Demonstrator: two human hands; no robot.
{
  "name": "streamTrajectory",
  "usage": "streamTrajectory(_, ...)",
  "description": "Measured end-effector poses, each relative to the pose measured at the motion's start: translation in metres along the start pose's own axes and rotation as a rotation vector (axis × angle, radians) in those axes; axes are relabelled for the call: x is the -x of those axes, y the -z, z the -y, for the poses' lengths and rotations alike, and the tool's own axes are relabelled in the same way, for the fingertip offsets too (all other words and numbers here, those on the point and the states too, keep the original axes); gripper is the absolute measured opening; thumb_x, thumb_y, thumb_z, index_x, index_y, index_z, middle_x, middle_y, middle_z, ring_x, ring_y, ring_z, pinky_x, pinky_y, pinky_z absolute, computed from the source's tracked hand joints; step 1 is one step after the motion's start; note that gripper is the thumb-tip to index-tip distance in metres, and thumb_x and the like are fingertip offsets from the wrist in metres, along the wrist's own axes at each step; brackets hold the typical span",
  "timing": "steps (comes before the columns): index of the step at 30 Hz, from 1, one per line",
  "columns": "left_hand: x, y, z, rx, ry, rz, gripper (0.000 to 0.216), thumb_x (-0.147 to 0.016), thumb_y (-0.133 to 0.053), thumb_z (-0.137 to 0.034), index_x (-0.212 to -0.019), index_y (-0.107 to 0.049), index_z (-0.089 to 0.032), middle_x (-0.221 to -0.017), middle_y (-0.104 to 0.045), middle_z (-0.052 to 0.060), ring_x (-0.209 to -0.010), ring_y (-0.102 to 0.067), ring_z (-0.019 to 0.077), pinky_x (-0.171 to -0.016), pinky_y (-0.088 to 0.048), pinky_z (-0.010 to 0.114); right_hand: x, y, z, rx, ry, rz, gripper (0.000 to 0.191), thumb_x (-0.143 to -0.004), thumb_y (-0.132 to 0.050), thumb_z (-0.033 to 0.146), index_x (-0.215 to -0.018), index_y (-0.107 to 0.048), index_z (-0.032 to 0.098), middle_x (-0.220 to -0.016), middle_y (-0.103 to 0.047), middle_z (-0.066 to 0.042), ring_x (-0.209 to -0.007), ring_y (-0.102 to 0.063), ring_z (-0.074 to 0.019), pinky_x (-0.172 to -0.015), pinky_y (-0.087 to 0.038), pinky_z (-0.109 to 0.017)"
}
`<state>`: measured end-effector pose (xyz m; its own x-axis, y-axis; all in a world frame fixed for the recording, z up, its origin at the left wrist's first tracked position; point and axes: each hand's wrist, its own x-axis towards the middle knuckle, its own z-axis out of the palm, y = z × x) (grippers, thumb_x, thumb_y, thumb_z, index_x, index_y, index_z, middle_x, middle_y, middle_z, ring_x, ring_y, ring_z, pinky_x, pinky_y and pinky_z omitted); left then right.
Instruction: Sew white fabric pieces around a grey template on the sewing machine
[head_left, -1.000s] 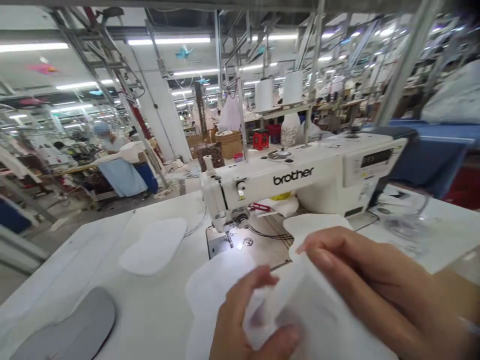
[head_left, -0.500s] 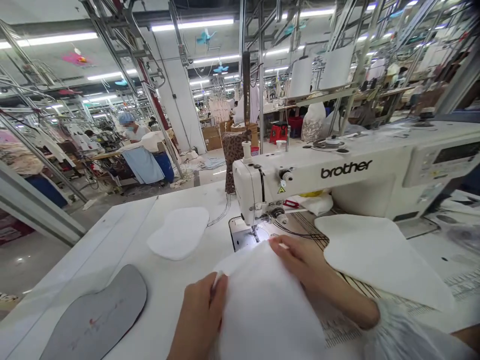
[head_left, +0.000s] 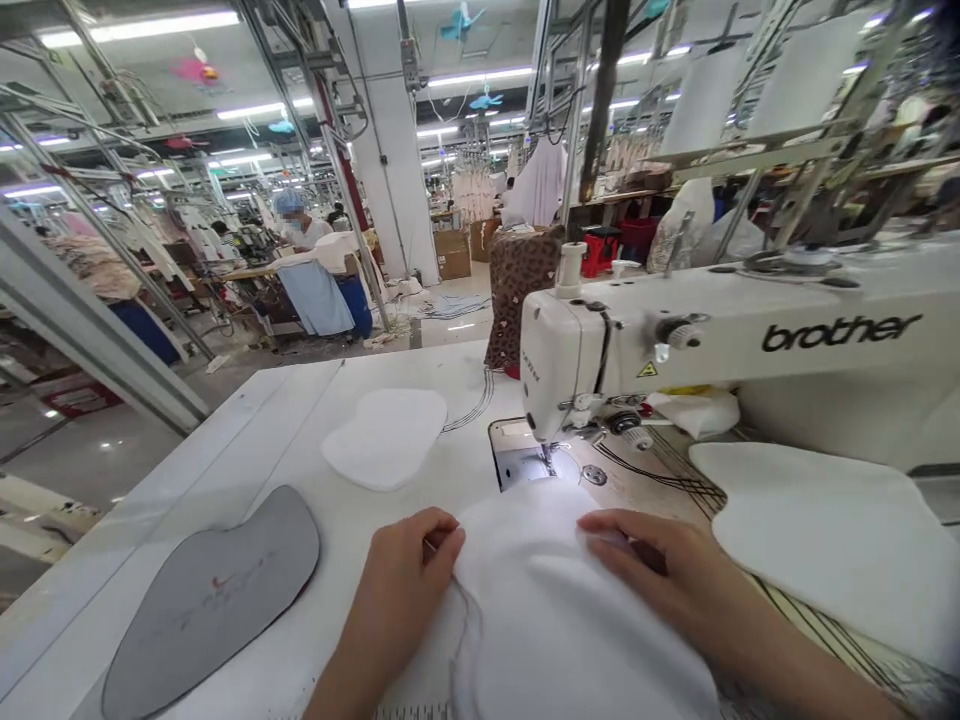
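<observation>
Smoothing the soft white padded fabric piece (head_left: 577, 620) flat works best with my right hand (head_left: 660, 565) spread on top, my left hand (head_left: 397, 570) curled lightly at its edge, neither pinching.

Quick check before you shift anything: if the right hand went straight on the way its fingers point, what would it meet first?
The white fabric under the right hand comes first; its fingers already lie on it. Beyond that, the left hand looks next, though depth is unclear.
</observation>
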<state>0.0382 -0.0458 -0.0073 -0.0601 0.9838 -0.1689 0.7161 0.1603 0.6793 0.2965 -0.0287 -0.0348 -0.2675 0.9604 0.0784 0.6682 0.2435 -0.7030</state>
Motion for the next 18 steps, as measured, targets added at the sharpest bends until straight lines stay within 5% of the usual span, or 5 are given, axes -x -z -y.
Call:
streamTrajectory(13, -0.023, 0.01, 0.0, -0.091, -0.085, -0.006, 0.022, -0.083, -0.05, -0.026, -0.069, -0.066, -0.023, -0.067, -0.066, -0.002, -0.065, -0.059, 0.0169, -0.061, -0.041, 0.028, 0.012, -0.012, -0.004, -0.013, -0.125, 0.019, 0.046, -0.087, -0.05, 0.057, -0.103, -0.074, 0.021, -0.052, -0.06, 0.001, -0.046, -0.055, -0.0164, -0.039, -0.033, -0.024)
streamTrajectory(18, 0.006, 0.014, 0.015, -0.131, -0.105, -0.113, 0.021, -0.088, -0.049, -0.029, -0.081, -0.068, -0.024, -0.083, -0.069, 0.001, -0.069, -0.06, 0.0167, -0.063, -0.045, 0.029, 0.019, -0.007, -0.012, -0.034, -0.144, 0.062, 0.056, -0.088, -0.048, 0.061, -0.122, -0.066, 0.019, -0.051, -0.055, 0.003, -0.045, -0.051, -0.0156, -0.041, -0.035, -0.024)
